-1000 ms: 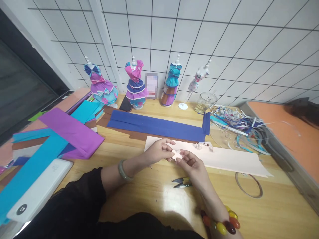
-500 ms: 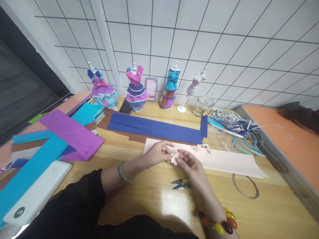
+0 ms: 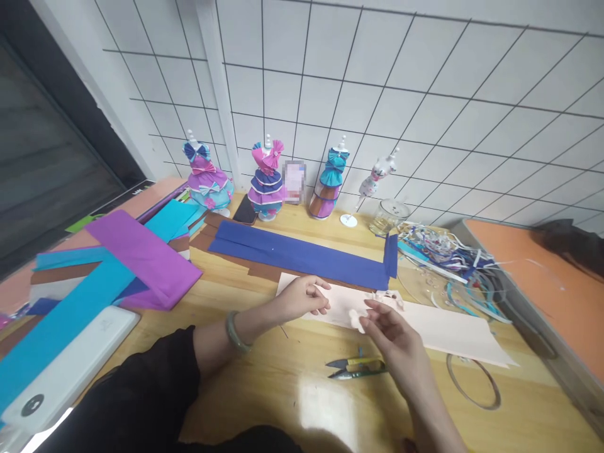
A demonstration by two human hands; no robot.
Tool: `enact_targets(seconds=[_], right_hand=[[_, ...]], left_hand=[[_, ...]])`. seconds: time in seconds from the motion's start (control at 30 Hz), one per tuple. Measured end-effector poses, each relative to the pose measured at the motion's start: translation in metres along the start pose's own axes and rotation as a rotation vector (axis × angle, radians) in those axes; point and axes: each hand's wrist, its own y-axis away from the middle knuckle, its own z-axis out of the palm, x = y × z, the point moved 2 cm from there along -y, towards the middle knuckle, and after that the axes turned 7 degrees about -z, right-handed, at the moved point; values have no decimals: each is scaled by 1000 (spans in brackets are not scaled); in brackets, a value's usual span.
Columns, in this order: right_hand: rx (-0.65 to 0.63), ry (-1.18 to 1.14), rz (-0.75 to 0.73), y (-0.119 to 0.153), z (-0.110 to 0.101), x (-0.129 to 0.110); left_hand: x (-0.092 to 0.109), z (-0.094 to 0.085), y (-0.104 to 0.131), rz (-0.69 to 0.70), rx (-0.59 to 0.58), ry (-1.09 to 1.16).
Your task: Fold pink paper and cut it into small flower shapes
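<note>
A small pale pink flower-shaped cutout is pinched between the thumb and fingers of my right hand. To its left, my left hand hovers over the pale pink fabric strip, fingers loosely curled and apart, with nothing visible in them. Small pale pink pieces lie on that strip, just beyond my right fingers. Thread snips with dark blades rest on the wooden table, partly covered by my right hand.
A blue fabric strip lies behind the pink one. Several small mannequins, such as the teal-topped one, line the wall. A glass jar and ribbon scraps sit right, near a hoop. Purple fabric and a white device are left.
My right hand has moved right and toward me with the flower cutout, away from my left hand. My left hand has let go of the cutout. The view has tilted slightly upward.
</note>
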Motion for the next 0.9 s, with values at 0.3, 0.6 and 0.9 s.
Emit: enact_targets(seconds=[0.3, 0.6, 0.9], right_hand=[[158, 580, -165, -98, -89, 3], [29, 591, -200, -200, -60, 22], [-288, 372, -147, -203, -8, 19]], left_hand=[[-6, -4, 1, 170, 167, -547], [-13, -12, -11, 114, 147, -626], [-10, -13, -10, 96, 138, -638]])
